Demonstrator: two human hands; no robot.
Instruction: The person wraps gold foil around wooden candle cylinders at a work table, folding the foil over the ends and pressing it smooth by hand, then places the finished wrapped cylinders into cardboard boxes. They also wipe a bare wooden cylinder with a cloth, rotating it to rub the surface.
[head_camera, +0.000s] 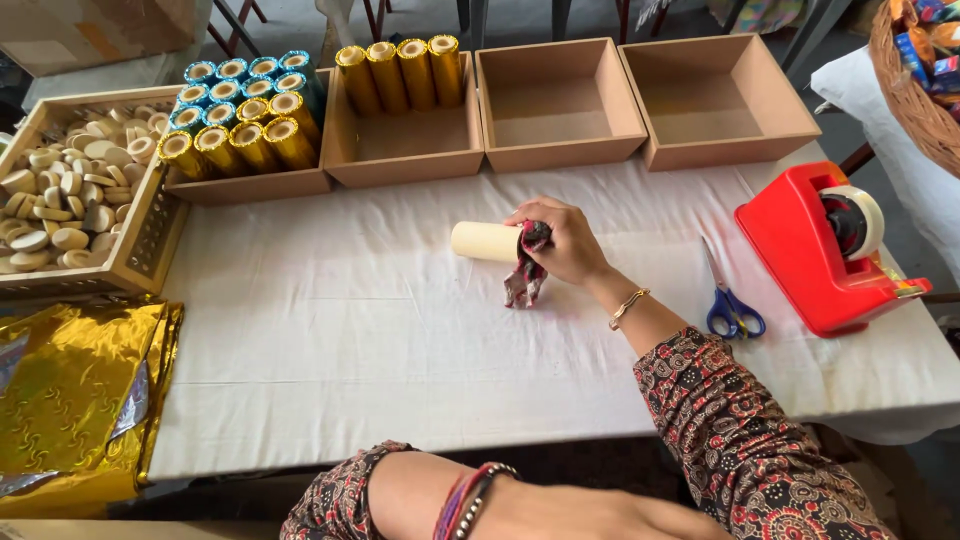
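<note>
Right hand (566, 240) closed around a crumpled red patterned cloth (526, 272), pressed against the end of a cream cardboard tube (485, 241) lying on the white tablecloth (350, 340). Left hand (600, 515) low at frame edge, grip impossible to tell. Blue-handled scissors (730, 305) near, beside red tape dispenser (815, 250).

The tabletop (400, 340) has a white cloth. The paper tube (484, 241) is pale cream, and the rag (527, 275) is red with dark marks. Wrapped tubes (245, 110) are gold or blue foil. The tape dispenser (815, 255) is bright red, the scissors (733, 310) have blue handles. The foil sheet (70, 400) is shiny gold with a swirl pattern.
</note>
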